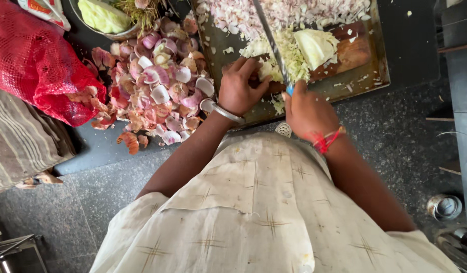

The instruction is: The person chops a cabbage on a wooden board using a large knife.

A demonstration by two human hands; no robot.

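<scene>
- The right hand (308, 112) is closed around the blue handle of a long knife (270, 40), at the near edge of the metal tray (379, 60); a red thread bracelet sits on that wrist.
- The knife blade runs away from that hand, up and slightly left across the tray, so its long axis points almost straight away from the person.
- The left hand (238, 88), with a silver bangle at the wrist, lies just left of the blade, fingers curled and pressing down on shredded cabbage (289, 55); it holds nothing closed, only pins the shreds.
- The 2 hands sit close together, with only the blade between them.
- The uncut cabbage wedge (315, 46) lies on the wooden chopping board (355, 50), just right of the blade and beyond the right hand, which is the nearer hand to it.
- Beyond the cabbage, chopped onion (289, 12) fills the far part of the tray.
- Left of the tray, a heap of onion peels (157, 86) lies on the dark counter, beside a red mesh sack (39, 60).
</scene>
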